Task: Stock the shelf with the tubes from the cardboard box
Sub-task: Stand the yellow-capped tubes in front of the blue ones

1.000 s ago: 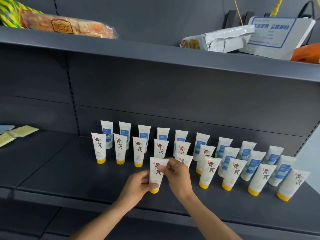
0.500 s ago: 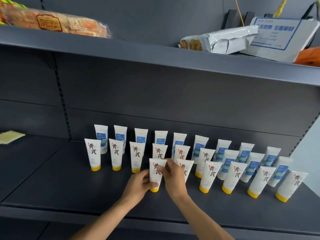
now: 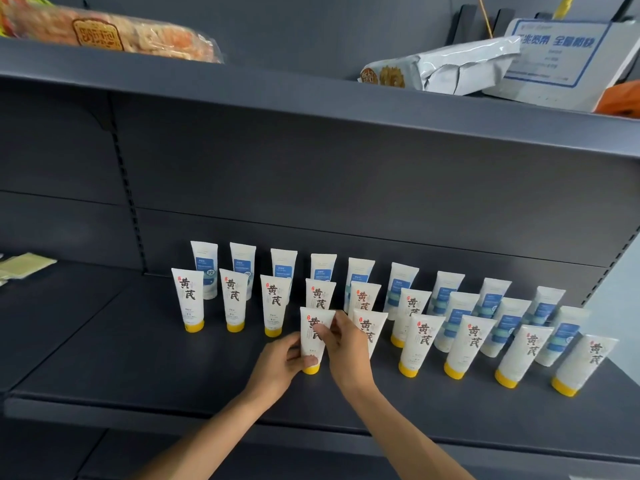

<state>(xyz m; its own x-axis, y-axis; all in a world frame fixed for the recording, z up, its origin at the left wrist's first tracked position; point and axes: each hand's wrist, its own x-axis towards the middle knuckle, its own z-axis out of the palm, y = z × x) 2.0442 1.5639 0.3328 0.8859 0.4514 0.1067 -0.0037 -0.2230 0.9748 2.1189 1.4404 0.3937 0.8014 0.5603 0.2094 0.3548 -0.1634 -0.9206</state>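
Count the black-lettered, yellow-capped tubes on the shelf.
12. Front row, six: the held tube between left hand and right hand, plus five rightward. Second row, six. More may hide behind them.

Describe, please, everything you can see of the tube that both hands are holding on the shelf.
The held tube is white, soft-looking plastic with large dark calligraphy, a small red mark and a yellow cap. It stands upright, cap down on the dark grey shelf, at the left end of the front row. The left hand grips its lower side; the right hand pinches its upper face. Another yellow-capped tube stands just behind it.
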